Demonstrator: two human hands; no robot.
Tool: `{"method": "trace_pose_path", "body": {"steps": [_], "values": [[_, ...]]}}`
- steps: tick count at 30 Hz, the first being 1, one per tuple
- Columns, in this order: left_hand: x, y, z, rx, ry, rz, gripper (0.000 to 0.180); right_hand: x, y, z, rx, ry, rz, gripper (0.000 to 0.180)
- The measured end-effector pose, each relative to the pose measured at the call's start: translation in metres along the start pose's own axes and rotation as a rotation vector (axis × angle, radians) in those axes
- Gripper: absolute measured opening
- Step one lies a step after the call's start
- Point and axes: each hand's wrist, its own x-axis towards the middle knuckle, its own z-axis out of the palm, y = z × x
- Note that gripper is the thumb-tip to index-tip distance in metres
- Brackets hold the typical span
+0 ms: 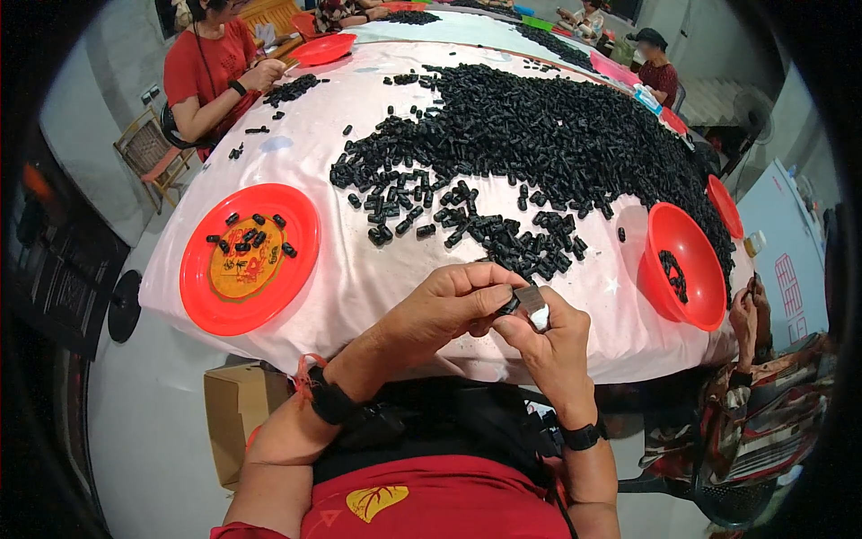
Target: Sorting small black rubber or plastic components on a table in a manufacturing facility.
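Note:
In front of my body, both hands meet just over the near edge of the cloth-covered table. My left hand [444,307] pinches a small black cylindrical piece [509,306] between thumb and fingers, most of it hidden. My right hand [555,341] is closed on a short flat grey blade [529,297] with a white wrapped part by the thumb. The blade lies against or very near the black piece; I cannot tell whether it cuts in. Just beyond my fingers begins a large heap of similar black pieces [557,126], with looser ones at its near side.
A red plate [199,296] with several black pieces stands left, a red bowl [700,269] with some pieces right. The pale cloth [359,278] drapes over the table edge. A cardboard box [224,422] is below left. Co-workers sit at left, right and far end; a striped sleeve [763,413] is close right.

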Motion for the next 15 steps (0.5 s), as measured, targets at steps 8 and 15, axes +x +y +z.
{"method": "trace_pose_path", "body": {"steps": [8, 15], "values": [[-0.0006, -0.0011, -0.0006, 0.012, -0.017, -0.005, 0.031, -0.0018, 0.0034, 0.0022, -0.063, 0.014, -0.034, 0.037], [0.0004, -0.0017, 0.0006, 0.045, 0.005, -0.007, 0.03, -0.0013, 0.0027, 0.0026, -0.077, 0.025, -0.025, 0.038]]}}
